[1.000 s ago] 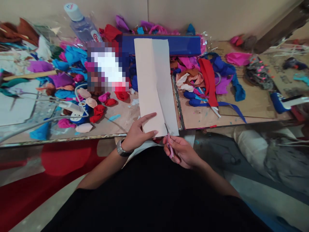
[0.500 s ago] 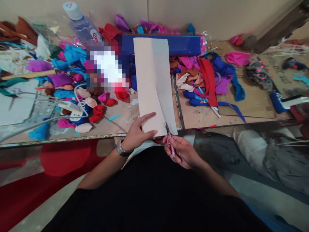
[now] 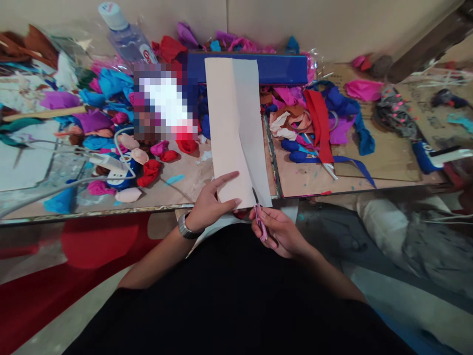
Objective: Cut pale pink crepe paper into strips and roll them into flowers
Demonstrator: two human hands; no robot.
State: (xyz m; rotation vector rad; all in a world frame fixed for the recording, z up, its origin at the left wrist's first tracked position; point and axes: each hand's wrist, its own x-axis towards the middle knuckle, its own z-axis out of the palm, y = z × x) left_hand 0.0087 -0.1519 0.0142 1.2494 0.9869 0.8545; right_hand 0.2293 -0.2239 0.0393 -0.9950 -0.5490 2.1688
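A long pale sheet of paper (image 3: 225, 118) reaches over the table edge towards me, with a slit running up from its near end. My left hand (image 3: 212, 202), a metal watch on its wrist, grips the near left side, thumb and index finger on top; its other fingers are hidden. In my right hand (image 3: 277, 229) is a pair of small scissors (image 3: 260, 222) with pink handles, held closed-fingered at the near end of the paper. Their dark blade points away from me, along the slit between the left part and the right strip.
A blue box (image 3: 283, 69) lies behind the paper. Crumpled coloured paper (image 3: 107, 86) covers the left side, near a clear bottle (image 3: 127, 39) and a white cable (image 3: 79, 182). Right of the paper are a red strip (image 3: 320, 125) and a blue-and-white tool (image 3: 424, 157).
The scissors' dark blade shows more clearly above the paper than before. Both hands and the sheet are in nearly the same place.
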